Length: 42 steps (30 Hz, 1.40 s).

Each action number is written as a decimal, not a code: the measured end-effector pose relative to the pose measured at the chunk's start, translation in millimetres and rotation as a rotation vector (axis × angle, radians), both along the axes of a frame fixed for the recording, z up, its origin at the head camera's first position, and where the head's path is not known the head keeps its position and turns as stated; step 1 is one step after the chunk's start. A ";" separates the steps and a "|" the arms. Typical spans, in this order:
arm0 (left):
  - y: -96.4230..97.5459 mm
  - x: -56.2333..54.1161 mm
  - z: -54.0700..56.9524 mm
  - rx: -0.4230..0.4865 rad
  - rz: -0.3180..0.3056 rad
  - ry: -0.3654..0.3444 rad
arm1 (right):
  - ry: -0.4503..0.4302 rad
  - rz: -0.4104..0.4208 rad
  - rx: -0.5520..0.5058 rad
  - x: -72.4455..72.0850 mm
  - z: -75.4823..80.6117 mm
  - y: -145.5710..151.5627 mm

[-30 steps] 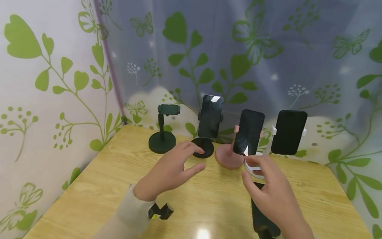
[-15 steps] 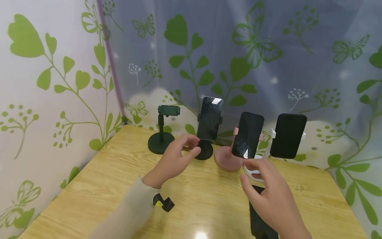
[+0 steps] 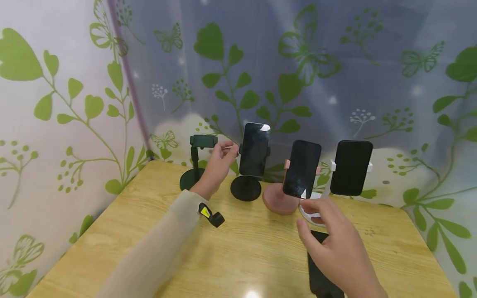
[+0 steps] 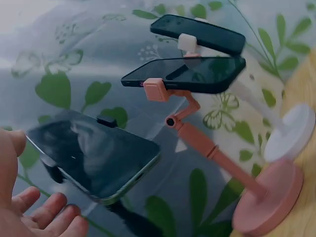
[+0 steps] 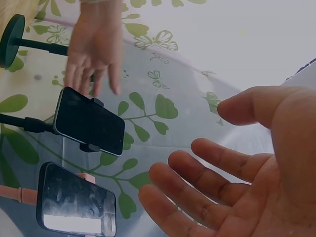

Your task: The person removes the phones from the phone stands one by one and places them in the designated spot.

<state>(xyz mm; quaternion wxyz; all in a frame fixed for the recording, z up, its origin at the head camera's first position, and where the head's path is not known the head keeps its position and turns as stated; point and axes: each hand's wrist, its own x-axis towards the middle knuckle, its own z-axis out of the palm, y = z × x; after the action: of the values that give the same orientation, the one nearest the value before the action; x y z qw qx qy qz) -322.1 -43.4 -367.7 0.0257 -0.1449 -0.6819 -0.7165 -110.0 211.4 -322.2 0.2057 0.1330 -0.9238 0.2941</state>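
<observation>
My left hand [image 3: 218, 167] reaches up between the dark green phone stand [image 3: 203, 141] and the phone [image 3: 255, 149] clamped in the black stand [image 3: 246, 188]. Its fingers are loosely bent beside that phone's left edge, holding nothing. In the left wrist view, fingertips [image 4: 52, 205] appear close to the black stand's clamp [image 4: 52, 170]. The right hand [image 3: 337, 244] hovers with relaxed, empty fingers over a dark phone [image 3: 319, 275] lying on the table, partly hiding it. Another phone [image 3: 302, 169] is held in the pink stand [image 3: 280, 199], just beyond the right fingertips.
At the right, a white stand [image 3: 305, 214] carries a further phone [image 3: 351, 167]. The stands form a row along the back of the wooden table [image 3: 231, 256]. A leaf-patterned curtain [image 3: 223, 82] hangs close behind them.
My left hand has moved forward and up, from low in front of the black stand to beside its phone. The right hand stays nearly in place; the view has shifted slightly.
</observation>
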 end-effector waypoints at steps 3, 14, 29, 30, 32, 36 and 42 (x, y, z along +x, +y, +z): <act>7.2 -7.9 -1.8 0.088 -0.020 -0.103 | 0.016 0.012 -0.010 1.6 1.0 0.3; 25.7 -19.1 -12.3 0.260 -0.156 -0.213 | -0.030 0.005 -0.018 3.9 4.9 2.5; 33.7 -8.8 -24.1 0.341 -0.179 -0.201 | -0.056 0.012 -0.003 5.7 2.2 -1.8; 33.8 -8.7 -24.9 0.331 -0.168 -0.192 | -0.056 0.010 -0.002 5.7 2.1 -1.8; 34.0 -8.1 -26.9 0.312 -0.140 -0.170 | -0.056 0.009 -0.003 5.9 1.9 -2.0; 35.0 -5.5 -32.5 0.315 -0.102 -0.119 | -0.056 0.009 -0.005 6.6 1.7 -2.7; 35.4 2.2 -39.8 0.404 -0.099 -0.070 | -0.053 0.012 -0.007 6.6 2.5 -3.6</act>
<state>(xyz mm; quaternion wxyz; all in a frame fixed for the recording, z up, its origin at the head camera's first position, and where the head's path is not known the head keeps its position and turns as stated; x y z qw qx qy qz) -319.9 -8.0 -407.5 -0.0046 -0.1450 -0.5170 -0.8436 -103.4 207.8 -319.7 0.1797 0.1299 -0.9271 0.3022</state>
